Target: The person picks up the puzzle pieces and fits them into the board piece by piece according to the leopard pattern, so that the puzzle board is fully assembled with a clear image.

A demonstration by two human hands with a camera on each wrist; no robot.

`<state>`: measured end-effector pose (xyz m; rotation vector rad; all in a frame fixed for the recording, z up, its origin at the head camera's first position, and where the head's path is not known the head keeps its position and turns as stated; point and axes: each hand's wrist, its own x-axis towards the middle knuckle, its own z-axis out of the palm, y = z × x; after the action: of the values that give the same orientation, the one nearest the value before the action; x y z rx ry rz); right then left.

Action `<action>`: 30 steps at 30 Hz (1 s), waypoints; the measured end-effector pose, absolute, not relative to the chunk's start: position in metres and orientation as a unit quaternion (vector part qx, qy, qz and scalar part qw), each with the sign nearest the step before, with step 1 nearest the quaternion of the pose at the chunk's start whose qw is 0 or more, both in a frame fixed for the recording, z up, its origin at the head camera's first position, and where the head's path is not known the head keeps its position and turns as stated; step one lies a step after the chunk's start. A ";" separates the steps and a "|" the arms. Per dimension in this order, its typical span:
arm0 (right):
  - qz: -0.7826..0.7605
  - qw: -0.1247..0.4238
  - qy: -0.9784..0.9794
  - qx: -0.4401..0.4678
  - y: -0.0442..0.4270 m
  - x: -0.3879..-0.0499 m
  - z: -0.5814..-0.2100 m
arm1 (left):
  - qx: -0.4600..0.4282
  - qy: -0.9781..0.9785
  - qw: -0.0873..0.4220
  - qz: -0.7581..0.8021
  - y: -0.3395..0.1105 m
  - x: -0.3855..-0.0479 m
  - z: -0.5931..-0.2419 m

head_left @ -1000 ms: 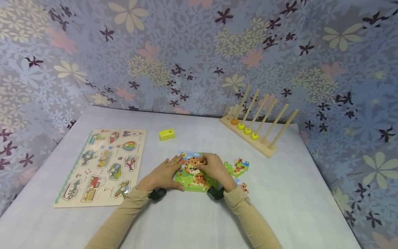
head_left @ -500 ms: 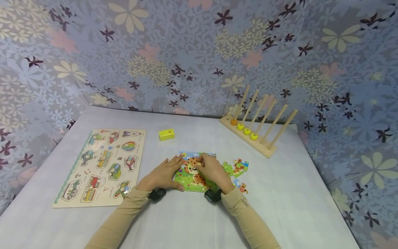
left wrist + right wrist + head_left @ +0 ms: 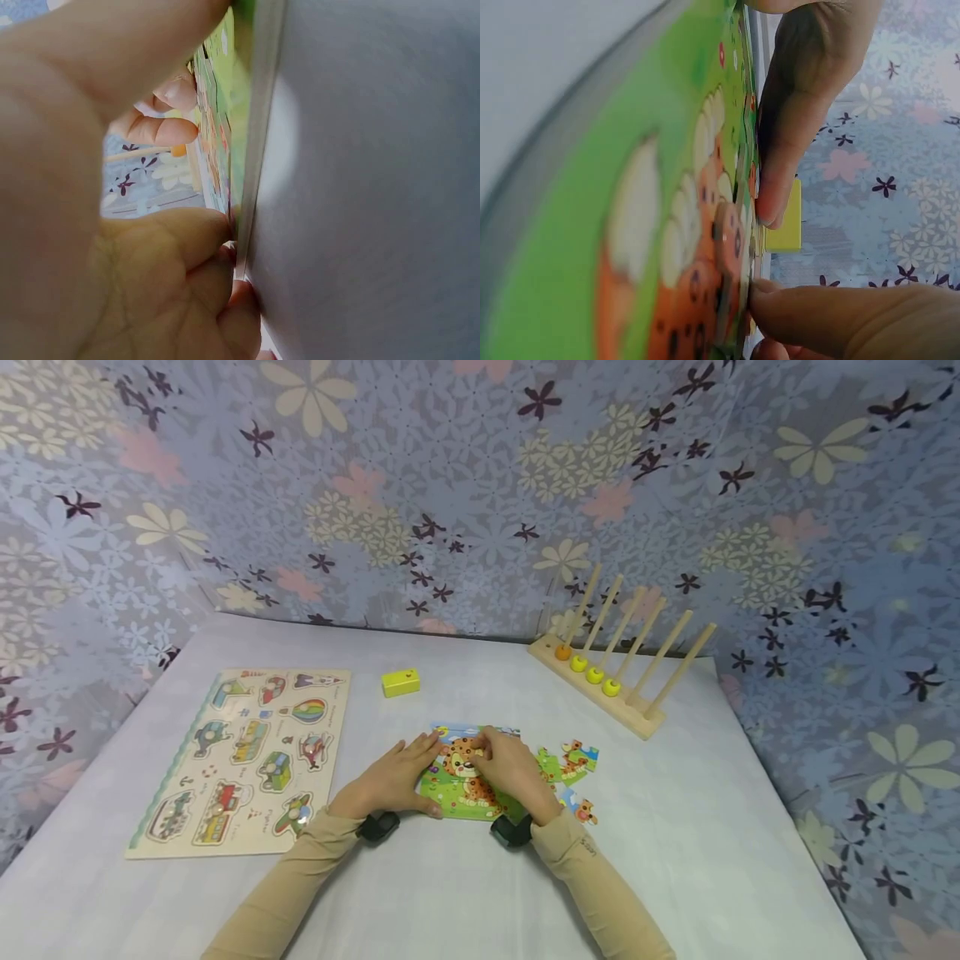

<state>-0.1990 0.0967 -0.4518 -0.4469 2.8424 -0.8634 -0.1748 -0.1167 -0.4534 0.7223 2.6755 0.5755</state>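
Note:
A leopard jigsaw puzzle [image 3: 457, 802] in a thin tray lies flat before me, its leopard partly covered by my right hand. My left hand [image 3: 396, 779] rests along the tray's left side, fingers stretched out and thumb spread at the near edge. Over the leopard's face, my right hand [image 3: 510, 770] bends its thumb and forefinger down onto a puzzle piece; the fingertips hide most of it. In the right wrist view, a puzzle piece [image 3: 729, 244] stands slightly proud near the thumb. Loose puzzle pieces [image 3: 577, 766] lie right of the tray, and another loose piece [image 3: 583, 811] is beside my right wrist.
On the left lies a large wooden vehicle puzzle board [image 3: 251, 752]. A yellow block [image 3: 401, 682] sits beyond the tray. At the back right stands a wooden peg rack [image 3: 637, 718] with one orange bead [image 3: 563, 652] and several yellow beads. A floral curtain [image 3: 450, 527] hangs behind the table.
My right hand and wrist have shifted slightly left, uncovering more of the loose piece by the wrist. The left hand stays at the tray's left side.

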 end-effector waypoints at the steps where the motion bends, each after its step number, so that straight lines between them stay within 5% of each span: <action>1: -0.283 0.067 0.945 -0.151 0.097 -0.200 -0.452 | 0.253 0.934 0.154 0.201 -0.117 -0.175 -0.453; 18: -0.306 0.080 0.936 -0.153 0.099 -0.200 -0.457 | 0.256 0.934 0.152 0.196 -0.118 -0.175 -0.455; 30: -0.285 0.143 0.928 -0.194 0.101 -0.195 -0.448 | 0.283 0.930 0.143 0.183 -0.118 -0.174 -0.454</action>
<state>-0.1952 0.1012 -0.4480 -0.5607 2.6766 -0.8215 -0.1742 -0.1181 -0.4537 0.8174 2.6834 0.5285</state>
